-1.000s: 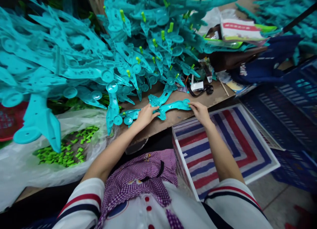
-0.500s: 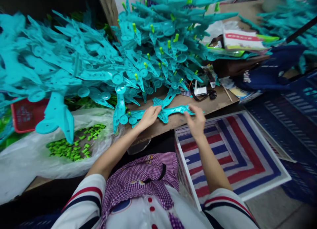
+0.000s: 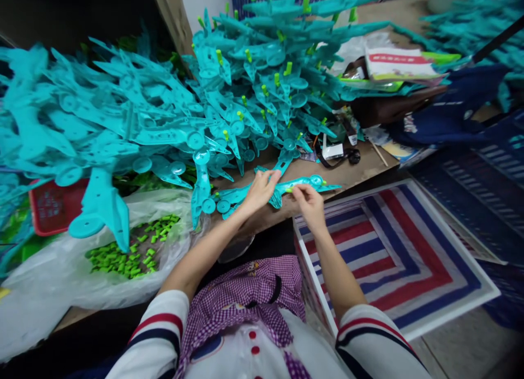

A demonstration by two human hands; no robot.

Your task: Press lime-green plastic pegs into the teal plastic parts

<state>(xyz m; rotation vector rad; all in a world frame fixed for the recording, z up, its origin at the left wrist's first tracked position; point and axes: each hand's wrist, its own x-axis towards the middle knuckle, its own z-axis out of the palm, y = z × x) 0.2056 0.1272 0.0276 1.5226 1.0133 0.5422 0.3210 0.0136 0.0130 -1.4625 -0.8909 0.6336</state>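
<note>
A long teal plastic part (image 3: pixel 297 183) with round discs and pointed ends lies near the bench's front edge. My left hand (image 3: pixel 260 192) is closed over its middle, the fingertips bunched together. Just to the right, my right hand (image 3: pixel 310 205) pinches a small green plastic piece (image 3: pixel 290 190) above the part. Another small green piece (image 3: pixel 325 182) sits towards the part's right end. A teal part (image 3: pixel 200 188) stands close to the left of my left hand.
Teal parts (image 3: pixel 102 111) are heaped along the back, many with green pieces fitted. Loose green pieces (image 3: pixel 123 261) lie in a clear plastic bag (image 3: pixel 45 291) at left. A white-rimmed crate (image 3: pixel 454 308) with a striped lining is at right. A red tray (image 3: pixel 57 207) sits far left.
My right hand has moved left and down from the part's right end, closing its fingers on a small green piece. My left hand has shifted slightly right. The view has tilted a little.
</note>
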